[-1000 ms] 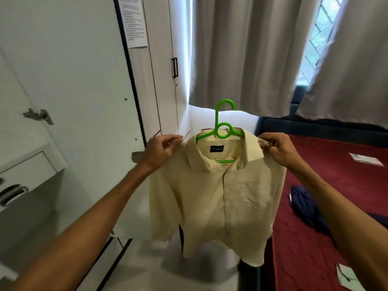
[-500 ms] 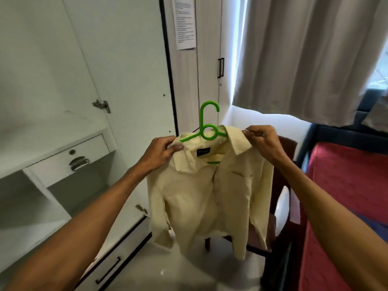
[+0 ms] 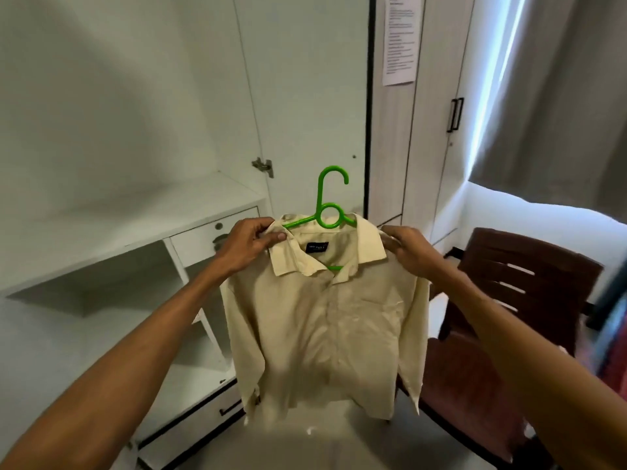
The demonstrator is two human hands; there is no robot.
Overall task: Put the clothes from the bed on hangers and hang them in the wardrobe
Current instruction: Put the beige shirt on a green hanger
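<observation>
A pale yellow shirt [image 3: 325,327] hangs on a green plastic hanger [image 3: 327,201], whose hook sticks up above the collar. My left hand [image 3: 252,244] pinches the shirt's left shoulder beside the collar. My right hand [image 3: 405,247] grips the right shoulder. I hold the shirt up in front of the open white wardrobe [image 3: 142,137], which fills the left and middle of the view. No rail is visible inside it.
The wardrobe has a shelf [image 3: 129,225] with a small drawer [image 3: 217,235] under it and a lower drawer [image 3: 203,415] near the floor. Its open door [image 3: 305,96] stands behind the hanger. A dark brown chair [image 3: 502,317] is at the right. Grey curtain [image 3: 559,96] hangs upper right.
The view has swung left from the bed to the wardrobe. The shirt stays held in both hands, and the shelf and drawers now sit closer in front.
</observation>
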